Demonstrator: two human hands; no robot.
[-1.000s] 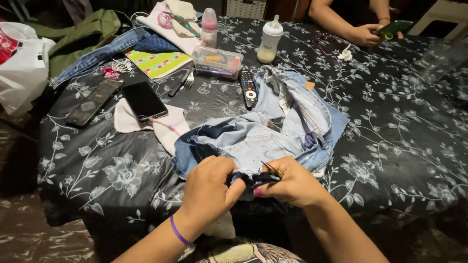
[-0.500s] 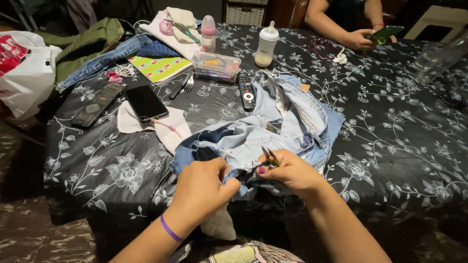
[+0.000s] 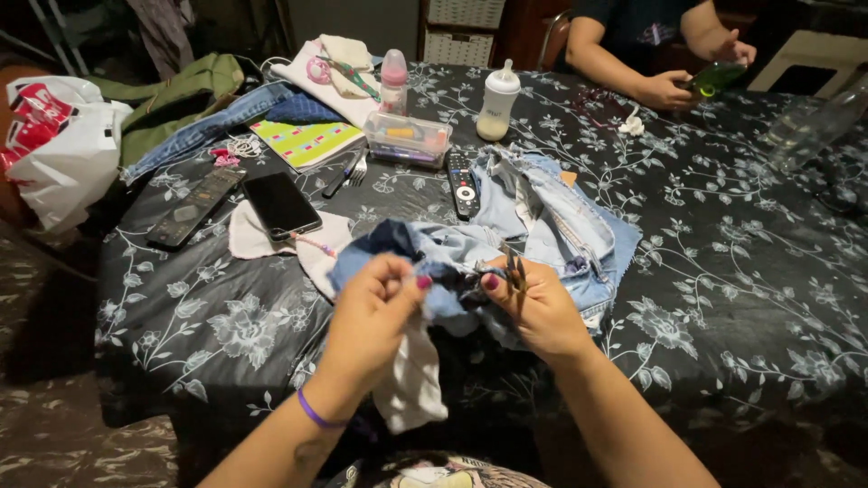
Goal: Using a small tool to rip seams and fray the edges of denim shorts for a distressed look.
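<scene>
Spread over the near edge of the black floral-cloth surface [image 3: 723,298]: crumpled light-blue denim garment [image 3: 551,230], just right of black flat phone [image 3: 281,204]. Left hand [image 3: 375,312] fingers pinched on its bunched hem. Right hand [image 3: 533,307] fingers closed on denim and small thin metal tool [image 3: 514,268].

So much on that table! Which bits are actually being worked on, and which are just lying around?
In use:
- denim garment
- left hand, pinching the denim
- right hand, gripping a small metal tool

Lying about:
- remote control
- phone
- baby bottle
- plastic box
- fork
</scene>
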